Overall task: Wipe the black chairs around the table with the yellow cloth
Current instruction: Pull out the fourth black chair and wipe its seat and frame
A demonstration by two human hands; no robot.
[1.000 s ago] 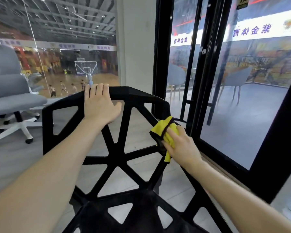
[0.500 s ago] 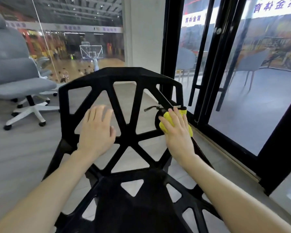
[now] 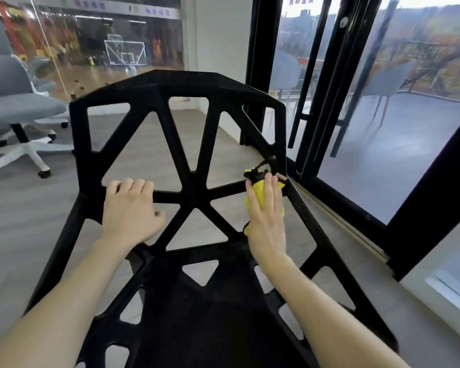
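cloth on the right side of the backrest, left hand bracing a spoke

the black chair [image 3: 194, 187] stands close in front of the person, its seat toward the viewer and its backrest facing them, beside a black-framed glass door [image 3: 327, 102]. the right hand [image 3: 267, 221] lies flat, fingers straight and together, pressing the yellow cloth [image 3: 259, 185] against the right side of the backrest where a horizontal spoke meets the outer frame. the cloth is bunched under the palm and shows only at the fingertips and at the hand's left edge; a dark trim or loop sticks out at its top. the left hand [image 3: 129, 208] has its fingers curled over the left horizontal spoke, thumb below, gripping it and holding nothing else.

risks, as i judge them: a flat palm pins the cloth only by pressure, so a stroke across an opening in the lattice could let it slip through and drop to the floor [image 3: 32, 208]. the dark loop may snag on a strut junction. the chair sits near the door, and a hard push to the right could knock it against the frame; the left hand's grip seems meant to steady it. fingers may also catch in the sharp-cornered gaps.

the chair looks like rigid moulded plastic, matte black, with flat angular spokes that fan out from a hub into triangular and trapezoid openings, and a faceted top rail. the seat has similar cut-outs. the cloth looks soft and nappy. a padded grey office chair [image 3: 14, 102] on a white wheeled base stands well apart at left. the floor is pale plank.
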